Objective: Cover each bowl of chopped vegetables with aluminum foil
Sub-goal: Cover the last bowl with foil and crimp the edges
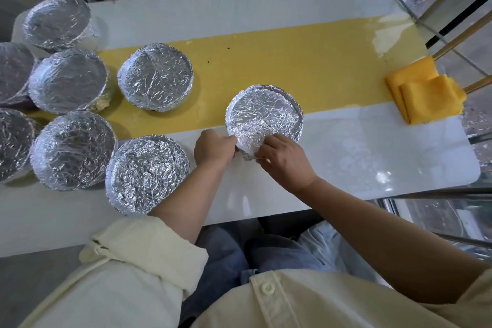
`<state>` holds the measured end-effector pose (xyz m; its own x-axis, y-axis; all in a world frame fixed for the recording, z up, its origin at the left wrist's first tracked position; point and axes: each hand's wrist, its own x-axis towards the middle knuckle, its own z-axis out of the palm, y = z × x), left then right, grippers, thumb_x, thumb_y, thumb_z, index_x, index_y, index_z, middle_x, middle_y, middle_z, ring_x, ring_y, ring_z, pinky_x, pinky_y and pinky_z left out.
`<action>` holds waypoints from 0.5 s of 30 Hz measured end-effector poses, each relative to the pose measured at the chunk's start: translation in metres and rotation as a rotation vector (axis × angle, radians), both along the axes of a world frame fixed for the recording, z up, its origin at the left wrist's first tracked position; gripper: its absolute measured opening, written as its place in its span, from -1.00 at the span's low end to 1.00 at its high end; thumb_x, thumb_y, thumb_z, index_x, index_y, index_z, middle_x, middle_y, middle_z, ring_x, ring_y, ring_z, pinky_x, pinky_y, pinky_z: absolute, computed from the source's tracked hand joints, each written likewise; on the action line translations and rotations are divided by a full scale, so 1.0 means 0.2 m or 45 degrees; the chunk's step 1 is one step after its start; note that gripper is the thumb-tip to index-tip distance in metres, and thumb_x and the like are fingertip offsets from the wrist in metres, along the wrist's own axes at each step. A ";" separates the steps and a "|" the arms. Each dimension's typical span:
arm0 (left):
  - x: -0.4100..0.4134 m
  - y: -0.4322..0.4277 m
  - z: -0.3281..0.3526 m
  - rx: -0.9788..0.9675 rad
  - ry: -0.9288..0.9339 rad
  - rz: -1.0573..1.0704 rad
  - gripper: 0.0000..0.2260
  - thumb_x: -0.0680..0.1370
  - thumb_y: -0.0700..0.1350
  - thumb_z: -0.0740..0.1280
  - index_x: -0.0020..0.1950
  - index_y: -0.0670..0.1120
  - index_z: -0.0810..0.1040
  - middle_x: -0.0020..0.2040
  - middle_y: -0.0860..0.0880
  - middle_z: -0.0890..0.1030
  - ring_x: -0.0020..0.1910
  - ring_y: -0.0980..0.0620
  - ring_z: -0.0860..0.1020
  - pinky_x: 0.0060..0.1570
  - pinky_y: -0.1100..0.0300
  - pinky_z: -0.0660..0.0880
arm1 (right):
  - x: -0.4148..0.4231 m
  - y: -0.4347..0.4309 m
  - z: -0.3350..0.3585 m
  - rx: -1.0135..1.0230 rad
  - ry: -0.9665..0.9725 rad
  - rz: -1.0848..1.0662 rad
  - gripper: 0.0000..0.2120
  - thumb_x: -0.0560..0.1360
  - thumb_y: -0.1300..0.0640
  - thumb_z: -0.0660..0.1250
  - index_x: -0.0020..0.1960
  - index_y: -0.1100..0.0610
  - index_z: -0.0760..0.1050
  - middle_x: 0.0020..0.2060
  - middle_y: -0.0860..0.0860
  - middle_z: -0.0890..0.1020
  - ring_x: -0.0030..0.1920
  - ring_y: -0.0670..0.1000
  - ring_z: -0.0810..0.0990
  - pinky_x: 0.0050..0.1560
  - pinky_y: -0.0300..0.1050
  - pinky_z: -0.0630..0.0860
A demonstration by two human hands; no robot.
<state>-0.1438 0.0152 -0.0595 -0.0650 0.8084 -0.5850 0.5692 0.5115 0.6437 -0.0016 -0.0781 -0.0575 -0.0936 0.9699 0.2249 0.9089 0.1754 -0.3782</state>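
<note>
- Foil-covered bowl [264,112] stands on white table [372,157], at near edge of its yellow strip.
- Left hand [213,148]: fingers curled, pinching foil at bowl's near-left rim.
- Right hand [286,160]: pinching foil at near rim, just beside left hand.
- Other covered bowls [155,76] grouped at left; yellow cloth [423,93] far right.
</note>
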 end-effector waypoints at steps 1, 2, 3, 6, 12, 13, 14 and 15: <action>0.01 -0.02 0.01 -0.002 -0.036 0.071 -0.64 0.18 0.10 0.36 -0.38 -0.22 0.63 -0.39 -0.15 0.67 -0.29 -0.18 0.68 -0.12 -0.14 0.64 | 0.00 0.00 0.00 0.011 -0.001 0.002 -0.83 0.28 0.30 0.51 -0.30 0.19 0.51 -0.34 0.07 0.51 -0.30 0.15 0.50 -0.37 -0.04 0.42; 0.02 -0.04 0.02 -0.015 -0.070 0.144 -0.59 0.16 0.14 0.40 -0.40 -0.24 0.61 -0.39 -0.18 0.66 -0.28 -0.20 0.68 -0.12 -0.15 0.64 | -0.01 0.01 -0.01 0.023 0.002 0.006 -0.84 0.29 0.32 0.49 -0.32 0.18 0.51 -0.35 0.07 0.50 -0.31 0.14 0.50 -0.39 -0.04 0.42; 0.04 -0.07 0.03 -0.035 -0.103 0.198 -0.58 0.13 0.16 0.43 -0.41 -0.24 0.61 -0.39 -0.19 0.66 -0.27 -0.21 0.68 -0.12 -0.15 0.64 | -0.02 0.02 -0.01 0.025 0.009 0.006 -0.84 0.29 0.33 0.48 -0.33 0.18 0.51 -0.37 0.07 0.50 -0.33 0.14 0.50 -0.41 -0.06 0.42; 0.07 -0.15 0.02 -0.053 -0.140 0.250 -0.89 0.13 0.01 0.42 -0.41 0.03 0.65 -0.35 -0.22 0.67 -0.23 -0.21 0.69 -0.11 -0.14 0.64 | -0.05 0.04 -0.02 0.021 0.036 0.003 -0.87 0.28 0.34 0.46 -0.34 0.17 0.54 -0.39 0.06 0.49 -0.36 0.14 0.50 -0.45 -0.11 0.40; 0.06 -0.13 -0.01 -0.089 -0.197 0.329 -0.94 0.13 -0.12 0.38 -0.47 -0.09 0.63 -0.38 -0.25 0.65 -0.24 -0.25 0.69 -0.12 -0.19 0.64 | -0.08 0.04 -0.02 0.005 0.057 -0.014 -0.92 0.27 0.32 0.40 -0.35 0.18 0.54 -0.40 0.07 0.50 -0.38 0.16 0.52 -0.49 -0.12 0.39; 0.07 -0.13 0.04 -0.112 -0.214 0.336 -0.88 0.17 -0.12 0.41 -0.52 -0.15 0.60 -0.39 -0.23 0.65 -0.24 -0.23 0.69 -0.10 -0.16 0.64 | -0.08 0.04 -0.02 0.002 0.066 -0.027 -0.91 0.27 0.33 0.41 -0.35 0.18 0.55 -0.41 0.07 0.50 -0.39 0.16 0.52 -0.50 -0.12 0.39; 0.07 -0.14 0.05 -0.137 -0.234 0.344 -0.81 0.22 -0.14 0.45 -0.55 -0.19 0.56 -0.38 -0.21 0.66 -0.24 -0.22 0.69 -0.09 -0.13 0.64 | -0.08 0.04 -0.02 0.001 0.066 -0.036 -0.90 0.26 0.34 0.43 -0.35 0.18 0.55 -0.41 0.07 0.50 -0.39 0.16 0.52 -0.50 -0.13 0.39; 0.07 -0.14 0.07 -0.165 -0.255 0.348 -0.79 0.28 -0.18 0.47 -0.53 -0.17 0.55 -0.37 -0.21 0.66 -0.22 -0.22 0.69 -0.08 -0.11 0.64 | -0.07 0.04 -0.01 -0.006 0.060 -0.038 -0.88 0.24 0.35 0.45 -0.35 0.18 0.55 -0.41 0.07 0.50 -0.39 0.15 0.52 -0.49 -0.14 0.38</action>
